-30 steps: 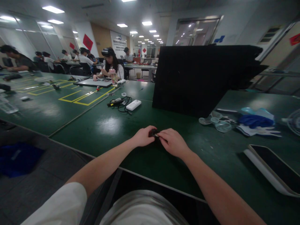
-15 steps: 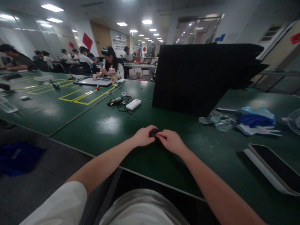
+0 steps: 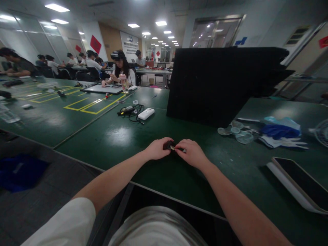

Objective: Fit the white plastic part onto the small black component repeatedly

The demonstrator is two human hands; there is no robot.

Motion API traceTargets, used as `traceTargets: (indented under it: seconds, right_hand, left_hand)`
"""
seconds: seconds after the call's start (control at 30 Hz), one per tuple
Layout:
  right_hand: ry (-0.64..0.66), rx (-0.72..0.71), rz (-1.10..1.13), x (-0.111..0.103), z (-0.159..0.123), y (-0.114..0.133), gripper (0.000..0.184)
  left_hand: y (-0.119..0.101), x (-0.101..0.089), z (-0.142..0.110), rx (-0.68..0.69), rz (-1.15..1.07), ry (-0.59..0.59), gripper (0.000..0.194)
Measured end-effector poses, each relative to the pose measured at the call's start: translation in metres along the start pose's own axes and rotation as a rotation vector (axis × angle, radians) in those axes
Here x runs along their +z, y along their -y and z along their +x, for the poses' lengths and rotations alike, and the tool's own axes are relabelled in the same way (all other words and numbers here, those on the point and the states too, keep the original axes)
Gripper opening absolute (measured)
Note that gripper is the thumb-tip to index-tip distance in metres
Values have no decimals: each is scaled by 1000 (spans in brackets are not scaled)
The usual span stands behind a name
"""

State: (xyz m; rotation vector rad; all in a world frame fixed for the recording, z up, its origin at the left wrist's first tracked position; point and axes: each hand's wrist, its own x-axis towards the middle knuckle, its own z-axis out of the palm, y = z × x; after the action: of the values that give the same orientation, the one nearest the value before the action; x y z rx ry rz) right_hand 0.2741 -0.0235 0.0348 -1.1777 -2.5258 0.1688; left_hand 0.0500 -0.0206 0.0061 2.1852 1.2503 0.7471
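My left hand (image 3: 157,149) is closed around a small dark object (image 3: 168,145), just above the green table (image 3: 112,157). Its kind is too small and dark to make out. From the other side, my right hand (image 3: 191,153) pinches a small pale strip (image 3: 173,148) between thumb and fingertips. The strip's left end lies against the dark object; whether it is joined to it I cannot tell. A dark thin bit also shows by the right fingers. Both hands are close together, fingertips nearly meeting.
Beyond my hands stands a large black panel (image 3: 200,85). A white power bank-like box (image 3: 146,113) and black cables (image 3: 132,111) lie left. At right are clear plastic cups (image 3: 243,137), blue and white gloves (image 3: 280,131) and a tablet-like slab (image 3: 302,181). A person (image 3: 130,77) sits across.
My right hand has drawn slightly to the right and away from the dark object, and more of the pale strip shows. My left hand has stayed nearly still.
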Motion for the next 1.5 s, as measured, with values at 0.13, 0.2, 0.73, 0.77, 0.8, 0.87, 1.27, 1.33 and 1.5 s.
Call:
traceTargets:
  seconds: [0.13,0.2,0.73,0.77,0.8,0.87,1.27,1.33,1.5]
  right_hand:
    - [-28,2,-7,4,1,3,16]
    - [-23,6,-3,6,2,5,16]
    - [-107,41,-43,-15,-4,-6,23]
    - [-90,37,-30,-18,-6,-10,24]
    - [-55,28,-9,-22,-9,-14,27]
    - [53,13,37,-24,-14,-21,38]
    - [21,123,-259,-1,-3,-29,15]
    - [-73,195,-173,-8,-7,-29,19]
    - [-283,326,288,-15,-9,-13,34]
  left_hand:
    - [0,-1,0,-20,-30,1,53]
    - [1,0,-1,-15,-37,5,53]
    - [6,2,0,-10,-26,-9,52]
    - [6,2,0,-15,-26,-8,52]
    - [5,2,0,-20,-25,-8,52]
    - [5,2,0,-29,-21,-13,51]
    - [3,1,-1,-71,58,-65,49]
    - [3,2,-2,-84,31,-55,50]
    - [1,3,-2,-86,-8,-30,50]
